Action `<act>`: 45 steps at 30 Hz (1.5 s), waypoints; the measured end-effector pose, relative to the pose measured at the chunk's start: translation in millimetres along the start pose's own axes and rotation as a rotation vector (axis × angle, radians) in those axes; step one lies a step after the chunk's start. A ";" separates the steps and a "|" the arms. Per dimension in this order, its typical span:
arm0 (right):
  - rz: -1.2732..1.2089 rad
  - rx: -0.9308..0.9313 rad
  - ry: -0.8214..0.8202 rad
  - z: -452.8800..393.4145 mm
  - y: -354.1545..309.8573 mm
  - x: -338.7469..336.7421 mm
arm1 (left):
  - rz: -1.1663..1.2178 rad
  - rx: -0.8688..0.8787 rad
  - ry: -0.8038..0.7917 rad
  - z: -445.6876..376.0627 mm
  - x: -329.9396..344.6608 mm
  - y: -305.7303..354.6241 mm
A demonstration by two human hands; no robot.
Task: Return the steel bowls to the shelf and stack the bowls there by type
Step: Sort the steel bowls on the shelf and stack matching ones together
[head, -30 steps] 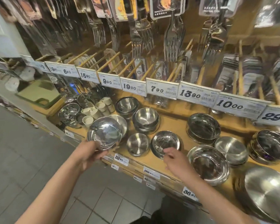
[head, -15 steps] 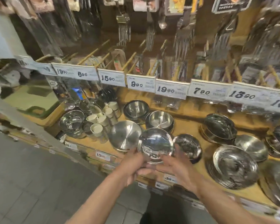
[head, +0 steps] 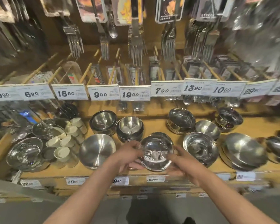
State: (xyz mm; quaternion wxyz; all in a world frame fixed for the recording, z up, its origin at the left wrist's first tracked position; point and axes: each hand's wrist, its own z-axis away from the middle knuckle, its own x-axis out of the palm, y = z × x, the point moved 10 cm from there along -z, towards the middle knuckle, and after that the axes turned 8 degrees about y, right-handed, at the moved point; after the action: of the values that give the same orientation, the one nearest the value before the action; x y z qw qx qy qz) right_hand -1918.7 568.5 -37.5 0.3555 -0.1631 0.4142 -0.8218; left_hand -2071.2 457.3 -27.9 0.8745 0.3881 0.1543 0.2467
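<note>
I hold a shiny steel bowl (head: 156, 153) with both hands above the front of the wooden shelf (head: 153, 125). My left hand (head: 128, 157) grips its left rim and my right hand (head: 183, 160) grips its right rim. Another shiny bowl (head: 162, 135) peeks out directly behind it. A brushed steel bowl (head: 96, 150) sits to the left. Two bowl stacks (head: 103, 121) (head: 130, 129) stand behind it. To the right are a shiny bowl (head: 200, 147), a stack (head: 181, 119) and a small brushed bowl (head: 207, 128).
Wide brushed bowls (head: 242, 151) lie at the right, with a dark stack (head: 229, 118) behind. Beige cups (head: 66, 139) and glass-lidded ware (head: 24, 152) fill the left. Price tags (head: 134, 94) hang on a rail overhead, with packaged forks (head: 137, 44) above it.
My left hand carried the shiny bowl rightward from the shelf's left part. My right hand joined it on the bowl's right rim. The bowl now sits over the other shiny bowl.
</note>
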 end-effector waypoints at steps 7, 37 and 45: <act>-0.220 -0.028 0.185 0.6 11.3 -33.2 | 0.295 -0.067 0.001 -13.4 58.5 -12.0; -0.201 -0.061 0.045 -57.0 -34.6 -208.6 | -0.667 -0.030 0.834 -56.8 27.9 33.2; -0.055 -0.046 -0.012 -38.6 -54.8 -241.6 | -0.479 -0.051 0.819 6.4 35.3 62.0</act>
State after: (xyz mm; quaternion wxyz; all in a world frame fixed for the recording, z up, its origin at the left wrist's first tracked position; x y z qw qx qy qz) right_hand -1797.4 786.3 -10.7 0.3315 -0.1875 0.4262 -0.8206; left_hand -2058.3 508.6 20.4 0.7832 0.1911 0.5654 0.1746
